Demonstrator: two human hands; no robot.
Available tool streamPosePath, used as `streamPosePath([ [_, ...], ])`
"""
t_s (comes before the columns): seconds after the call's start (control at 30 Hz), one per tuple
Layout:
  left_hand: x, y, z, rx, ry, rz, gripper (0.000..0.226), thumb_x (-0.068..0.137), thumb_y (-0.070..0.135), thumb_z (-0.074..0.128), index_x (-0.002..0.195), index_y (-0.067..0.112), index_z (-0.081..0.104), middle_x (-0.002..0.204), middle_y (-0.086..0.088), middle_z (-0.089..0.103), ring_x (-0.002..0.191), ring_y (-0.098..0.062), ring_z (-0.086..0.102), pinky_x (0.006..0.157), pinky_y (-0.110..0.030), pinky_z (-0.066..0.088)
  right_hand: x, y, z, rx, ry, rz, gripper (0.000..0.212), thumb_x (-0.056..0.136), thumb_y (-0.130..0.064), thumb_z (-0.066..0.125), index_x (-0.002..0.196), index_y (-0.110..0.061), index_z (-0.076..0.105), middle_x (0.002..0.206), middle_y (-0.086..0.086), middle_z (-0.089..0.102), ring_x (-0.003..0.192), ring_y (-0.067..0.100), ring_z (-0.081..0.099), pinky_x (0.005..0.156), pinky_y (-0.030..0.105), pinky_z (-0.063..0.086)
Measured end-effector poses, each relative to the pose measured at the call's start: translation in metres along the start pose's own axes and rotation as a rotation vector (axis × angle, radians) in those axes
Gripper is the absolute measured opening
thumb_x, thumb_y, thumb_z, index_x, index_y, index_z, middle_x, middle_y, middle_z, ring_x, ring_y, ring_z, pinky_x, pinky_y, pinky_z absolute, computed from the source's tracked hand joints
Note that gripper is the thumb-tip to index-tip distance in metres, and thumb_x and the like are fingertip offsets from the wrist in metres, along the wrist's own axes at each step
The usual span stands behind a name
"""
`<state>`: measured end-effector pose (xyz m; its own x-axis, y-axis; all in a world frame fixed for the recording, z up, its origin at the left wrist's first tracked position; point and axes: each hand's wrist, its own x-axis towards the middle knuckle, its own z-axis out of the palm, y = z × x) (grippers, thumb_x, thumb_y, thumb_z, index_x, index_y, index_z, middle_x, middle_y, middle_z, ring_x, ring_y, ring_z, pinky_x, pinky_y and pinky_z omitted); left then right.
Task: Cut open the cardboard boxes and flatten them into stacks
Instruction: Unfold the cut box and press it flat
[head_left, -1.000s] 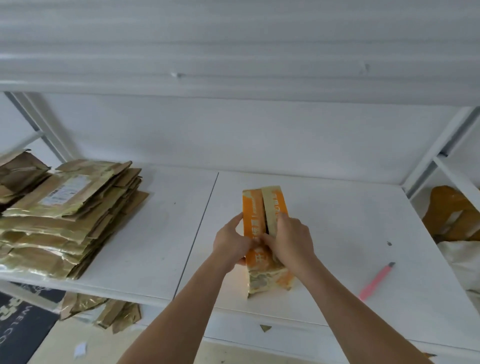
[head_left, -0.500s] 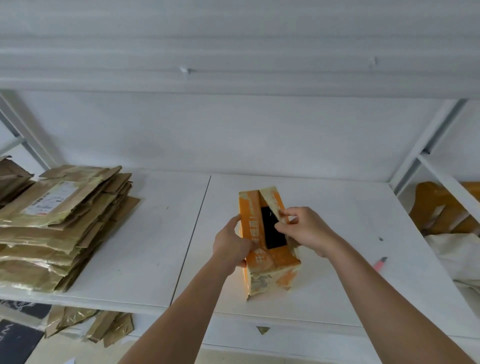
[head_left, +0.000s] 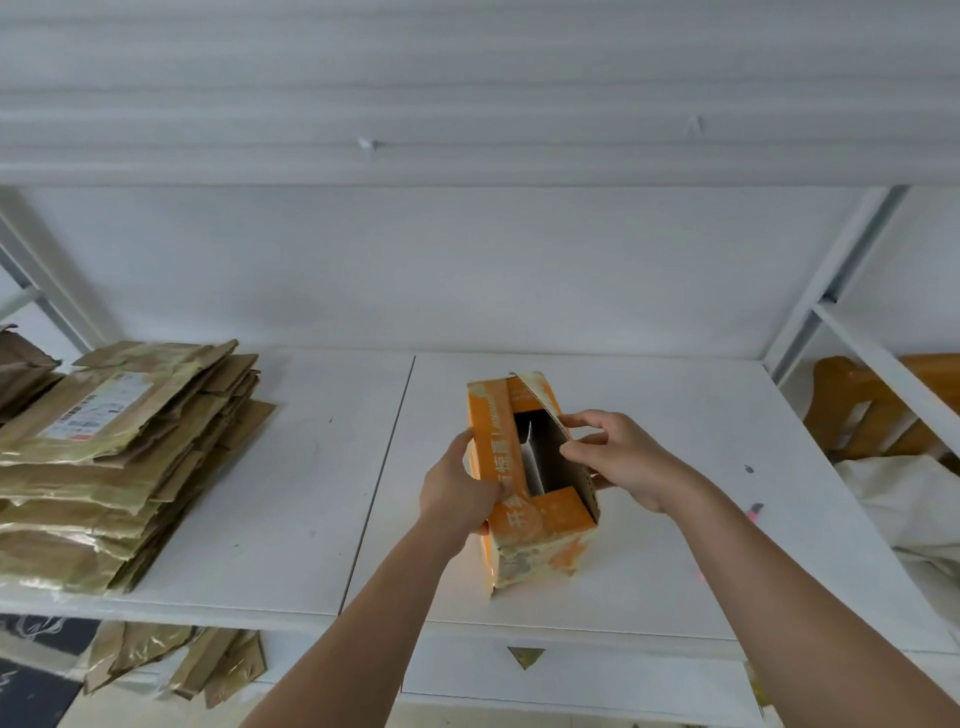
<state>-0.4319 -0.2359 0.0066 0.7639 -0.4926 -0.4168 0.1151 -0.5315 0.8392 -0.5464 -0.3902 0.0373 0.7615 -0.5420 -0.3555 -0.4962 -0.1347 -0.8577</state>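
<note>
An orange cardboard box (head_left: 537, 545) stands upright on the white shelf (head_left: 291, 499), its top flaps parted so the dark inside and a white divider show. My left hand (head_left: 457, 488) grips the box's left side near the top. My right hand (head_left: 618, 457) holds the right top flap, thumb and fingers curled round its edge, pulling it outward. A tall stack of flattened brown and gold cardboard (head_left: 114, 452) lies at the shelf's left end.
A pink cutter (head_left: 754, 512) lies on the shelf to the right, mostly hidden behind my right forearm. More flattened cardboard (head_left: 171, 662) lies on the floor below. A wooden piece (head_left: 862, 405) and white cloth (head_left: 904, 504) sit past the right shelf post.
The two top flaps, pressed together a second ago, have been pulled apart. My right hand moved right with its flap and the opening has widened.
</note>
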Motion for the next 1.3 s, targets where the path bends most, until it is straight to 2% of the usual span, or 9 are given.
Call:
streamPosePath([
  [0.27, -0.014, 0.008, 0.002, 0.037, -0.023, 0.028, 0.076, 0.085, 0.017, 0.072, 0.145, 0.037, 0.028, 0.116, -0.001, 0.060, 0.098, -0.024, 0.066, 0.071, -0.044, 0.062, -0.023, 0.001, -0.006, -0.018, -0.038, -0.015, 0.038, 0.093, -0.021, 0.065, 0.126, -0.032, 0.050, 0.112, 0.004, 0.064, 0.099, 0.017, 0.064, 0.072, 0.028, 0.056],
  [0.37, -0.011, 0.023, -0.012, -0.037, -0.012, -0.005, 0.078, 0.082, 0.039, 0.074, 0.141, 0.029, 0.025, 0.117, -0.003, 0.062, 0.100, -0.027, 0.066, 0.076, -0.049, 0.060, -0.031, 0.004, 0.001, 0.043, -0.082, -0.110, 0.052, 0.086, -0.024, 0.075, 0.128, -0.042, 0.050, 0.125, -0.005, 0.059, 0.106, 0.012, 0.061, 0.074, 0.025, 0.057],
  [0.47, -0.013, 0.025, -0.019, -0.114, 0.015, 0.023, 0.082, 0.079, 0.041, 0.078, 0.136, 0.036, 0.019, 0.116, -0.002, 0.062, 0.102, -0.029, 0.066, 0.077, -0.056, 0.058, -0.038, 0.001, 0.009, 0.032, -0.132, -0.154, 0.069, 0.084, -0.022, 0.076, 0.133, -0.053, 0.038, 0.128, -0.010, 0.050, 0.105, 0.010, 0.057, 0.071, 0.022, 0.056],
  [0.6, -0.021, 0.018, -0.009, -0.065, 0.005, 0.119, 0.072, 0.076, 0.033, 0.079, 0.124, 0.045, 0.027, 0.105, 0.000, 0.066, 0.090, -0.025, 0.070, 0.064, -0.053, 0.061, -0.041, -0.010, 0.019, -0.147, -0.082, -0.198, 0.090, 0.085, -0.030, 0.075, 0.151, -0.040, 0.016, 0.128, -0.010, 0.041, 0.118, 0.016, 0.052, 0.092, 0.032, 0.051],
  [0.8, -0.029, 0.013, 0.012, 0.034, 0.082, 0.230, 0.077, 0.078, 0.036, 0.076, 0.132, 0.044, 0.022, 0.092, 0.006, 0.064, 0.083, -0.023, 0.068, 0.070, -0.051, 0.060, -0.031, -0.022, 0.026, -0.368, 0.445, -0.322, 0.066, 0.082, -0.037, 0.076, 0.138, -0.018, 0.045, 0.126, 0.002, 0.054, 0.115, 0.017, 0.053, 0.087, 0.023, 0.042],
  [1.0, -0.028, 0.005, 0.001, -0.045, 0.037, 0.215, 0.079, 0.083, 0.023, 0.077, 0.134, 0.047, 0.021, 0.097, 0.011, 0.059, 0.092, -0.021, 0.068, 0.070, -0.048, 0.061, -0.033, -0.021, 0.008, -0.222, 0.262, -0.358, 0.044, 0.080, -0.025, 0.078, 0.120, -0.029, 0.060, 0.106, -0.017, 0.061, 0.085, 0.001, 0.061, 0.066, 0.009, 0.044],
  [1.13, -0.023, -0.010, -0.010, -0.120, -0.044, 0.189, 0.069, 0.083, 0.013, 0.076, 0.128, 0.043, 0.034, 0.108, 0.002, 0.061, 0.097, -0.018, 0.066, 0.068, -0.040, 0.062, -0.034, -0.008, -0.008, 0.126, 0.137, -0.315, 0.024, 0.084, 0.000, 0.067, 0.085, -0.024, 0.071, 0.074, -0.012, 0.073, 0.068, 0.003, 0.068, 0.067, 0.027, 0.050],
  [1.23, -0.019, -0.017, -0.010, -0.121, -0.049, 0.190, 0.065, 0.084, 0.015, 0.075, 0.130, 0.040, 0.035, 0.111, 0.005, 0.059, 0.101, -0.015, 0.063, 0.073, -0.040, 0.060, -0.037, 0.008, -0.004, 0.242, 0.098, -0.259, 0.017, 0.089, -0.006, 0.068, 0.097, -0.021, 0.072, 0.086, 0.010, 0.074, 0.082, 0.021, 0.071, 0.075, 0.033, 0.053],
  [1.3, -0.012, -0.013, -0.004, -0.142, -0.046, 0.166, 0.071, 0.083, 0.017, 0.077, 0.136, 0.037, 0.034, 0.112, 0.007, 0.059, 0.100, -0.014, 0.062, 0.067, -0.034, 0.059, -0.031, 0.016, -0.002, 0.263, 0.229, -0.242, 0.027, 0.089, -0.016, 0.071, 0.113, -0.024, 0.061, 0.098, -0.001, 0.071, 0.084, 0.015, 0.070, 0.071, 0.023, 0.054],
])
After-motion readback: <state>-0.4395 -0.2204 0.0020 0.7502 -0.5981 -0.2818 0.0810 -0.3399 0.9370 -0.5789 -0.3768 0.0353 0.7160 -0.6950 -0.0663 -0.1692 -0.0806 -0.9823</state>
